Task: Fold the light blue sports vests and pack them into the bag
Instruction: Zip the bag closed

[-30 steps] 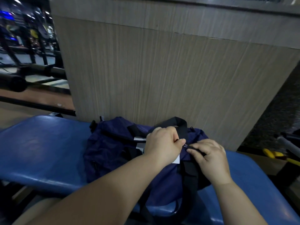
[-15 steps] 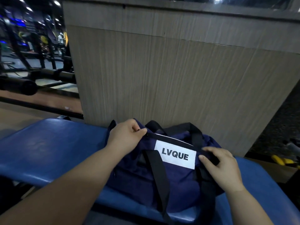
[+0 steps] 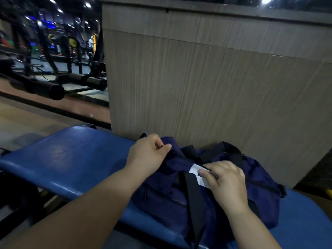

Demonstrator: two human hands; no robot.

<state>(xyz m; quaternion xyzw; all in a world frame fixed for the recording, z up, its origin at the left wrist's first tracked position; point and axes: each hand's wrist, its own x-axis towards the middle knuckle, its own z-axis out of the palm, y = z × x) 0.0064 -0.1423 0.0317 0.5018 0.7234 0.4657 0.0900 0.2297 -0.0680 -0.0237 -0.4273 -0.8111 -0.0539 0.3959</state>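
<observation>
Both our hands grip the navy bag (image 3: 212, 194) on the blue counter (image 3: 71, 159): left hand (image 3: 147, 155) pinches its top left end, right hand (image 3: 226, 180) presses fingers closed over the white label (image 3: 195, 169).

Place: a gym.
Equipment: dark weight racks (image 3: 53, 49) and padded roller bars (image 3: 45, 88) fill the dim hall at left.
Seat: a blue padded bench (image 3: 71, 159).
Lighting: small ceiling spotlights (image 3: 88, 4).
Divider: a wood-grain partition (image 3: 206, 87) behind the bench.
</observation>
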